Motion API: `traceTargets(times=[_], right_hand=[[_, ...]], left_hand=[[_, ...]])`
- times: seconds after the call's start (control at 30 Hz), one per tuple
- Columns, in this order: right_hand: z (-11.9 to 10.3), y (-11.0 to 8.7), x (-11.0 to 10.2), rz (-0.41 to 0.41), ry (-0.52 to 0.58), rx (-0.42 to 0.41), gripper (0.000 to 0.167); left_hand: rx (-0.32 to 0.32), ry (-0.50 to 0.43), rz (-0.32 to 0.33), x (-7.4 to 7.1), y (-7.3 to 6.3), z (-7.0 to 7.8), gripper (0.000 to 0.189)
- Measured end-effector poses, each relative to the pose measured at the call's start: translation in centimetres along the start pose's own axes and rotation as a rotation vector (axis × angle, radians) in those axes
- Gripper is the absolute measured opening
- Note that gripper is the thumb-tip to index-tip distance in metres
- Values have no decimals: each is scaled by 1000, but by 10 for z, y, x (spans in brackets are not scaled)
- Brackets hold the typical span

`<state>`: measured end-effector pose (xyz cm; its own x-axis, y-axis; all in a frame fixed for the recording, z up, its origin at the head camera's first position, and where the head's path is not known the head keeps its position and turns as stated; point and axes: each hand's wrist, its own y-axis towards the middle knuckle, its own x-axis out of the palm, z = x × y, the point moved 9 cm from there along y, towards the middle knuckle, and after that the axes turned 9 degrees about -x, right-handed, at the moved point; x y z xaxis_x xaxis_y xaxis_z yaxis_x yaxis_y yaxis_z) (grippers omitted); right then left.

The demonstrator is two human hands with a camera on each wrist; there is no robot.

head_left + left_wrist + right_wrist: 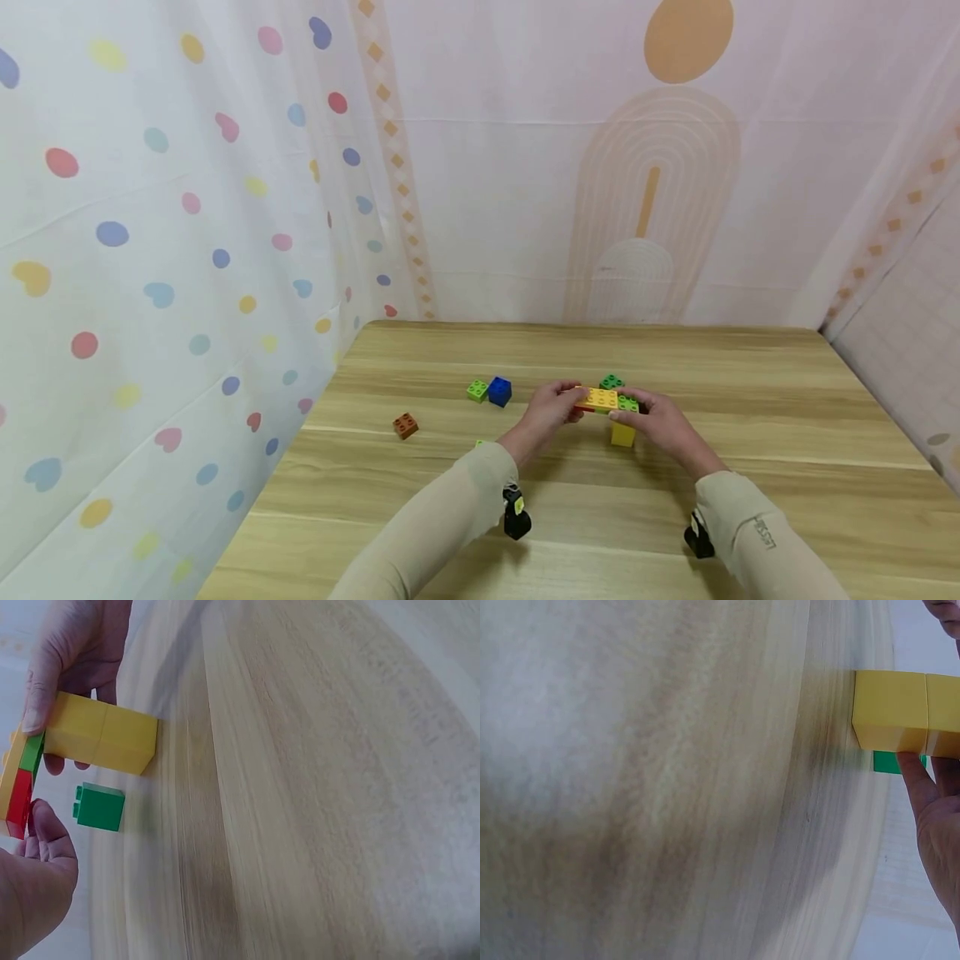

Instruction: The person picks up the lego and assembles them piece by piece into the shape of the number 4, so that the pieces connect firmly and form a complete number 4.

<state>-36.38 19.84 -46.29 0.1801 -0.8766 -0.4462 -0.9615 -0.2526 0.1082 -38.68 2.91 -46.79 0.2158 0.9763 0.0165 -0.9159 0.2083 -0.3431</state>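
In the head view, my left hand (546,417) pinches the left end of a long orange-yellow toy brick (603,399), its fingertips by the red brick (20,802) underneath. A green brick (32,754) sits beside the red one under the same long brick. Below that green brick, two yellow bricks (105,731) form an upright column on the table. My right hand (663,423) holds the top of this column, thumb near the green brick and fingers along the far side. Just behind stands a dark green brick (100,807).
To the left on the wooden table (750,467) lie a blue brick (499,392), a lime green brick (477,391) and a brown brick (406,426). Another green piece peeks out beside the left sleeve (450,508). A patterned curtain (495,208) hangs behind the table.
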Motion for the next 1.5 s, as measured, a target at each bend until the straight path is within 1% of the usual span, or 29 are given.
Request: traceTargets(times=[0.3, 0.43, 0.57, 0.67, 0.77, 0.87, 0.97, 1.1, 1.17, 1.27, 1.33, 1.4, 1.5], right_hand=[[0, 4, 5, -18, -4, -1, 67], [-1, 2, 4, -33, -30, 7, 70], [1, -4, -4, -43, -79, 35, 74], [4, -10, -11, -40, -97, 51, 73], [4, -12, -17, -31, -92, 38, 71], [3, -12, -18, -26, -83, 17, 70], [3, -12, -19, -21, -79, 8, 70], [4, -14, -19, -16, -74, 19, 69], [5, -15, -19, -15, -74, 34, 71], [4, -15, -18, -16, -77, 50, 73], [3, -15, -18, -12, -74, 61, 75], [2, -14, -17, -11, -73, 61, 76], [1, -14, -18, -9, -72, 57, 76]], left_hand=[[6, -35, -25, -4, -2, 1, 47], [11, -22, -9, -3, -3, 3, 47], [10, 8, 10, 6, -2, 5, 47], [1, 7, 9, 16, 1, 5, 47], [-7, -2, 10, 22, 2, 5, 47], [-8, -3, 10, 23, 2, 5, 46], [-5, 5, -12, 24, 1, 4, 45], [9, 46, -58, 26, -2, 6, 38], [13, 79, -70, 24, -3, 7, 37], [29, 145, -74, 17, -4, 13, 47], [47, 204, -82, 10, -6, 21, 56], [77, 251, -96, 3, -8, 31, 63], [112, 294, -114, -9, -10, 46, 67]])
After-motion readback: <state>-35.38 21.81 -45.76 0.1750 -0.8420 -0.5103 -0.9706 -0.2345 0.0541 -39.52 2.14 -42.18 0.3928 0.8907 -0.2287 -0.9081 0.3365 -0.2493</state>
